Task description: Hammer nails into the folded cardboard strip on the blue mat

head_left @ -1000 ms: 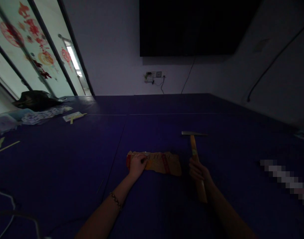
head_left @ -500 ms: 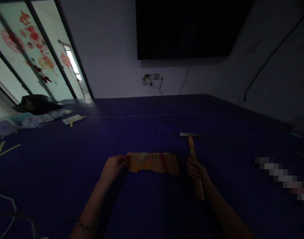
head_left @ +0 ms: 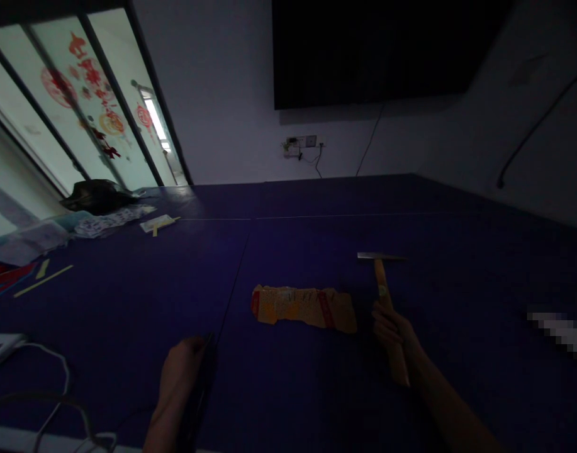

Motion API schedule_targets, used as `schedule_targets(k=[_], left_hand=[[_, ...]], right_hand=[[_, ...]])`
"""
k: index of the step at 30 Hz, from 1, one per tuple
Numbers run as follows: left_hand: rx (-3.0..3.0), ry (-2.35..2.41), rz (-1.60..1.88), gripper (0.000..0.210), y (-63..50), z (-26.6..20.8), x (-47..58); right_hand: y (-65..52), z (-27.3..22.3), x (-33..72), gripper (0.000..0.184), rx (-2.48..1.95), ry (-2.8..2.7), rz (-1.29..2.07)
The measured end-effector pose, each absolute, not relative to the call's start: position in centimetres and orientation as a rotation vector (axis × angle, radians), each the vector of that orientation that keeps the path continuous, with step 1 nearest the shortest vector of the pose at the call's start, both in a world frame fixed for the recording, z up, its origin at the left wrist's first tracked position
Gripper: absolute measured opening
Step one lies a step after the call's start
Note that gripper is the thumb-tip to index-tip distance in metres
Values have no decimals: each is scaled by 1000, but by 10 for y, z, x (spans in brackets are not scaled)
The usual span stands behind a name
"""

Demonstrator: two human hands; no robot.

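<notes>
My right hand (head_left: 391,327) is wrapped round the wooden handle of a hammer (head_left: 381,277), whose narrow metal head points away from me. To its left a torn strip of brown cardboard (head_left: 302,307) with red bands lies flat on the dark blue surface. Thin dark marks line the strip's upper edge; too dim to tell what they are. My left hand (head_left: 182,365) is apart from the cardboard, nearer to me and to the left. Its fingers are curled together, and whatever they may hold is hidden in the dark.
A white power strip (head_left: 2,347) and its pale cable (head_left: 64,371) lie at the left. Yellow strips (head_left: 43,281), plastic bags (head_left: 31,242), a small white packet (head_left: 156,223) and a black bag (head_left: 99,196) sit farther back. A blurred-out object (head_left: 559,333) is at right.
My left hand has let go of the cardboard's left end and drawn back towards me, to the left. My right hand still holds the hammer. The view has turned slightly left.
</notes>
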State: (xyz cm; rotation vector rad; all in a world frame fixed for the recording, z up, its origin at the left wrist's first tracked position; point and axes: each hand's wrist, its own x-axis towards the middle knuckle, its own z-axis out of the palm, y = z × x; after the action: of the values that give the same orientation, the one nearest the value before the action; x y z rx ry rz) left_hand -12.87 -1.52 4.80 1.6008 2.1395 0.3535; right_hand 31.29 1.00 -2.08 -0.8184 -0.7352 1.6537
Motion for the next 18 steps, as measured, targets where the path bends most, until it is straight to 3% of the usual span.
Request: schedule_targets(k=[10,15,18], left_hand=[[1636,2212,2,20,-13,57,-115],[1628,2226,104,16,-11,49,-120],[1620,2146,364,14,-5,42,-124]], right_hand=[[8,-20,312,42,-850,-709,1630],[7,-22,311,40,-848,-711,1616],[7,-24,311,37,-843,-705,1610]])
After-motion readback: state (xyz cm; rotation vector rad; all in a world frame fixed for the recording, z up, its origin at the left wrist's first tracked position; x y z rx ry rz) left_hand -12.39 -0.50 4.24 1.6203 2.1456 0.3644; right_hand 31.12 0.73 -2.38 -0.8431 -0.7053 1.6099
